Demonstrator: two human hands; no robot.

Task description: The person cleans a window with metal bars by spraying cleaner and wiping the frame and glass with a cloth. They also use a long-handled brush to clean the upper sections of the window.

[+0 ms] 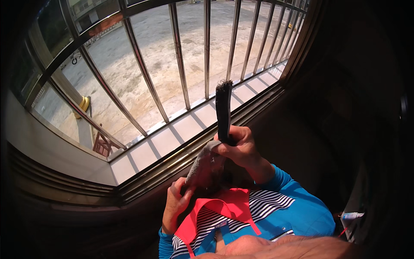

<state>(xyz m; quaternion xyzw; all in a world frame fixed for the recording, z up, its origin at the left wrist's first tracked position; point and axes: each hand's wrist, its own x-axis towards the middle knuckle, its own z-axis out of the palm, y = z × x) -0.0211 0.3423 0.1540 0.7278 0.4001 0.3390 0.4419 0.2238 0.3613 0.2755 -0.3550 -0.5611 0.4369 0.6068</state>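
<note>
My right hand [239, 145] grips the lower end of a flat black strip [223, 110], which stands upright in front of the window. Loose dark threads or bristles stick out of its top; I cannot tell which. A grey cloth [201, 162] with a rough, towel-like edge stretches between my hands. One corner of it is pinched in the right hand. Lower and to the left, my left hand [178, 197] holds the cloth's other end. The cloth's underside lies in shadow and is hard to make out.
Shiny metal window bars [178, 55] rise beyond my hands. Before them run a pale tiled sill [171, 139] and a dark sliding-window track [161, 168]. A red apron [233, 204] covers my chest. A tube [352, 215] lies at the lower right, near a pale edge.
</note>
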